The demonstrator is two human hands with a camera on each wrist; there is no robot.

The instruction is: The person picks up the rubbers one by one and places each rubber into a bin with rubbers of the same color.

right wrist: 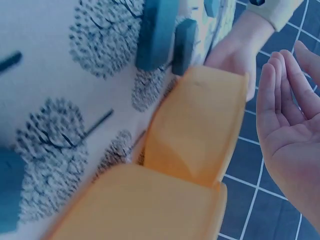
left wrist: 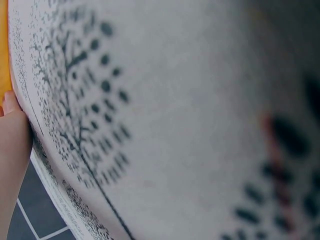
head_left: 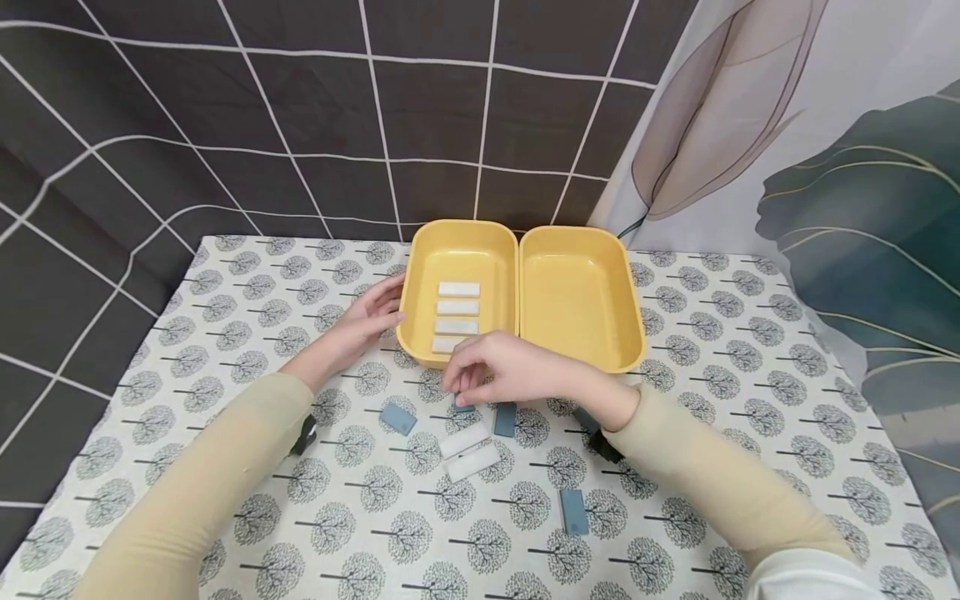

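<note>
Two yellow plastic boxes stand side by side at the back of the table. In the left box lie several white blocks in a column; the right box holds nothing. My left hand rests its fingers against the left box's outer left wall. Over that box's front edge hovers my right hand, fingers loosely bent, with nothing between them in the right wrist view. Right below it on the cloth is a blue-grey block, partly hidden by the fingers.
Two white blocks lie on the tree-print tablecloth before the boxes. Around them are more blue-grey blocks, one to the left, one near the middle, one closer to me. A dark checked curtain hangs behind.
</note>
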